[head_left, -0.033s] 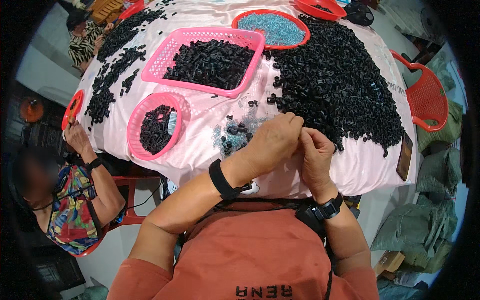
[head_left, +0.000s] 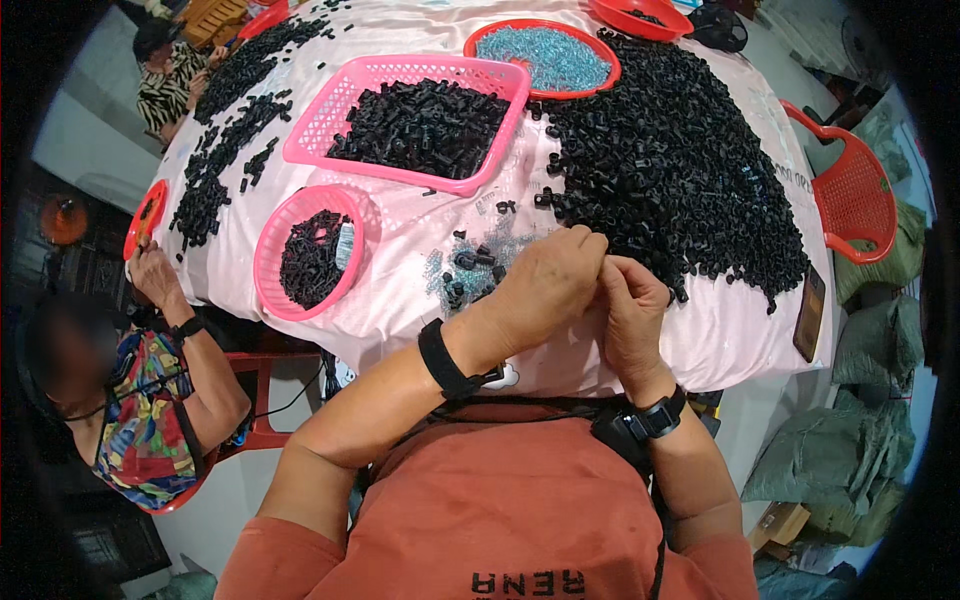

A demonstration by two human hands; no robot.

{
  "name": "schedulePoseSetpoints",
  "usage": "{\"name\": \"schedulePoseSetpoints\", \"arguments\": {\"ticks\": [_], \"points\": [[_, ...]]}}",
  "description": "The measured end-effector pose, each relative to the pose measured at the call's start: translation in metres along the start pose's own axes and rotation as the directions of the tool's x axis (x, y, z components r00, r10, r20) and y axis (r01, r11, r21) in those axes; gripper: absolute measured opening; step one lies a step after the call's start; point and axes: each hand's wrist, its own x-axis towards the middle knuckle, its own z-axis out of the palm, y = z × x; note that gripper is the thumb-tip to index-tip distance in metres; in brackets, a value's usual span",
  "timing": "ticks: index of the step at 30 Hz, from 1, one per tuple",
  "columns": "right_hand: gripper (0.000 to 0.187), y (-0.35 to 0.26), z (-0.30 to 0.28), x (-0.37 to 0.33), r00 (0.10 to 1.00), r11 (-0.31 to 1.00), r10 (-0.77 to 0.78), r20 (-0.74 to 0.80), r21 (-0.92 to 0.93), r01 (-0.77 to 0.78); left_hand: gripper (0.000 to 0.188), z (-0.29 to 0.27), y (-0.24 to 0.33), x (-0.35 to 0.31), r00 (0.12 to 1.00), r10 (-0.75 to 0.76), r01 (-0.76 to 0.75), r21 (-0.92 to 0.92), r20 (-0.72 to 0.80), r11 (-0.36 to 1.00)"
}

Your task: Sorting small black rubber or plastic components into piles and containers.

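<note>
My left hand [head_left: 556, 275] and my right hand [head_left: 634, 315] meet above the near part of the table, fingers pinched together. Whatever they hold between the fingertips is hidden by the fingers or too small to make out. Just beyond them spreads a large heap of small black plastic parts [head_left: 680, 150]. To the left of my left hand lies a scatter of small clear bluish pieces [head_left: 440, 280], with a few black parts [head_left: 474, 258] among them.
A pink rectangular basket [head_left: 307, 150] and a round pink basket [head_left: 268, 265] hold black parts. A red tray [head_left: 612, 82] holds clear bluish pieces. A phone [head_left: 810, 315] lies at the right edge. Two people sit at the left; a red chair [head_left: 855, 190] and sacks [head_left: 870, 360] stand right.
</note>
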Motion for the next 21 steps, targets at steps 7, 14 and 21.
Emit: {"name": "schedulePoseSetpoints", "arguments": {"ticks": [7,14,21], "points": [[0.016,-0.004,0.0,-0.003,0.998,0.997,-0.059,-0.033,-0.055,0.057,0.025,0.002,0.005,-0.003,1.0,0.002,-0.004,0.057,0.029,0.998],[0.023,-0.005,0.001,0.0,0.997,0.992,0.043,-0.061,0.12,-0.035,0.03,-0.024,-0.007,0.014,0.998,-0.055,0.056,0.033,-0.032,0.998],[0.025,-0.004,0.001,0.002,0.998,0.987,0.025,-0.057,0.159,-0.015,0.024,-0.092,-0.038,0.034,0.765,0.149,0.212,0.462,-0.627,0.861]]}}
